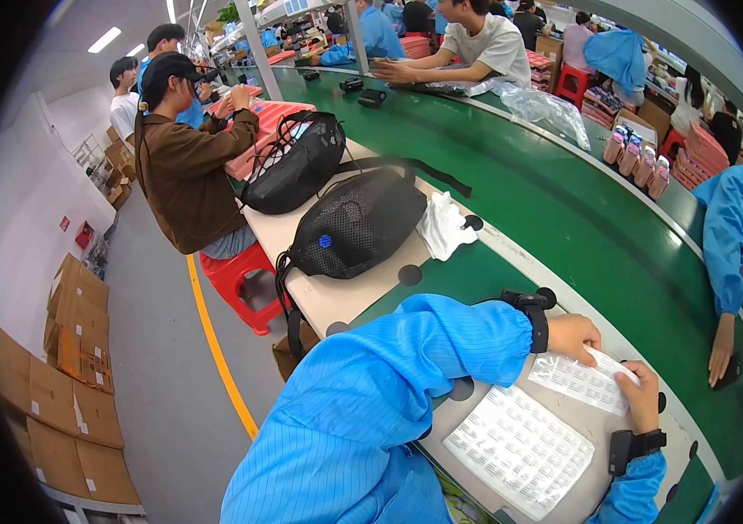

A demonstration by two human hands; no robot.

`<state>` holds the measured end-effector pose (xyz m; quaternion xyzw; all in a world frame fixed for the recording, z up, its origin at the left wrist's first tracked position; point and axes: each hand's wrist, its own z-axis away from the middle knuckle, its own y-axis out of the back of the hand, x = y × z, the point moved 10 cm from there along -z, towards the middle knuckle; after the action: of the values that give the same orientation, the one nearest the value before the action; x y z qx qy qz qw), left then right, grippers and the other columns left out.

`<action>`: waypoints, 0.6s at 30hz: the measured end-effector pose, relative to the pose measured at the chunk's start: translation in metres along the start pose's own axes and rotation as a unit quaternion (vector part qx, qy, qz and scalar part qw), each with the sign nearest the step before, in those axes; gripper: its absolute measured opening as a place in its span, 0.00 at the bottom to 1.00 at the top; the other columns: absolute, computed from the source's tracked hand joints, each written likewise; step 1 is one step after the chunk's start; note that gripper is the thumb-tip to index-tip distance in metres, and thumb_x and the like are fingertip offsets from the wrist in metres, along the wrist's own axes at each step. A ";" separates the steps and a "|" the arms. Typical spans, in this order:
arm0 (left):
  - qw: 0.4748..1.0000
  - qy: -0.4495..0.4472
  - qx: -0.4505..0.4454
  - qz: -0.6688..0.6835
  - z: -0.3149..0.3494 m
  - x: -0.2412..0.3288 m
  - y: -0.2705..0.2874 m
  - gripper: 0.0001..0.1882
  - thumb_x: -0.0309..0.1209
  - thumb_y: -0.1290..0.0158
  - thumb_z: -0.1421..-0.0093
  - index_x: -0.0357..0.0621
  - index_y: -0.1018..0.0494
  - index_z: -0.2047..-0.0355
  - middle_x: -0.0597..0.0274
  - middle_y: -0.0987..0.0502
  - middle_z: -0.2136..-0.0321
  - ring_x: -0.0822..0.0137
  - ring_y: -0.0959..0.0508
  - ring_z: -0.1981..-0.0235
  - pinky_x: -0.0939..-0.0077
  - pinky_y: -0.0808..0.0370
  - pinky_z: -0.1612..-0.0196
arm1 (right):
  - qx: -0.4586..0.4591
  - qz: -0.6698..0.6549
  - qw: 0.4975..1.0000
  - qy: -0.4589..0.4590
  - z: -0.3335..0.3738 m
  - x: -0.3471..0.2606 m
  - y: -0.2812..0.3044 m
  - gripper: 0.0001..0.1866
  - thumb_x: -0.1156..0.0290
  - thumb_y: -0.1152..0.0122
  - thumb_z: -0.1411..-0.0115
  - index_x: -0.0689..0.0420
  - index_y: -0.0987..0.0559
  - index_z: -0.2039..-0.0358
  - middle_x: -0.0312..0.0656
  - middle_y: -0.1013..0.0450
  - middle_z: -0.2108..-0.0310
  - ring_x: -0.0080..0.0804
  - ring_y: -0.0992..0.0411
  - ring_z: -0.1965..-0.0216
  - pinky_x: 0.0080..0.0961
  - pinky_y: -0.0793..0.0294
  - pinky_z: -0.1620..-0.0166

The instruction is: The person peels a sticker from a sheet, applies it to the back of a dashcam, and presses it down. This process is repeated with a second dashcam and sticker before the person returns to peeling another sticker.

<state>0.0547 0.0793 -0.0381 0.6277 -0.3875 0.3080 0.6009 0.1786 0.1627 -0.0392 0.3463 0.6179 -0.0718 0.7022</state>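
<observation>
A narrow white sheet of printed labels [579, 381] lies at a slant on the pale tabletop between my hands. My left hand [574, 337] is bent over its far edge, with fingers curled and pressing on it. At its right end my right hand [644, 397] pinches the sheet between thumb and fingers. Closer to me, apart from both hands, lies a larger flat pile of white label sheets [520, 452] with glossy, rumpled surfaces. Both wrists wear black bands with small devices, below the cuffs of blue striped sleeves.
Two black mesh bags [358, 229] and a crumpled white cloth [446, 225] sit to the left on the bench. A green conveyor belt [555, 253] runs along the far side. A person in brown [183, 166] sits at the left, and a person in blue [734, 227] leans at the right.
</observation>
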 end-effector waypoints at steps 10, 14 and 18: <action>1.000 -0.012 0.012 -0.007 0.000 0.000 0.000 0.16 0.38 0.42 0.52 0.38 0.26 0.69 0.57 0.24 0.75 0.65 0.24 0.75 0.74 0.30 0.72 | 0.001 -0.009 1.000 0.001 0.001 -0.002 0.000 0.06 0.78 0.42 0.51 0.65 0.26 0.72 0.36 0.31 0.72 0.21 0.34 0.70 0.16 0.36 0.64; 1.000 -0.008 0.008 -0.009 0.001 -0.002 0.000 0.16 0.38 0.42 0.52 0.38 0.26 0.69 0.57 0.24 0.75 0.65 0.25 0.75 0.74 0.30 0.71 | 0.000 0.003 1.000 0.003 0.001 -0.004 -0.002 0.05 0.78 0.42 0.51 0.65 0.26 0.72 0.36 0.31 0.72 0.21 0.34 0.70 0.16 0.36 0.64; 1.000 -0.010 0.018 -0.003 0.000 -0.002 0.000 0.17 0.38 0.41 0.54 0.37 0.25 0.70 0.56 0.23 0.76 0.65 0.24 0.76 0.74 0.29 0.72 | 0.000 0.003 1.000 0.008 0.002 -0.004 -0.002 0.06 0.79 0.42 0.51 0.65 0.26 0.72 0.36 0.31 0.72 0.21 0.34 0.70 0.16 0.35 0.64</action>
<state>0.0534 0.0793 -0.0396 0.6424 -0.3861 0.3065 0.5867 0.1781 0.1592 -0.0358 0.3487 0.6225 -0.0676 0.6974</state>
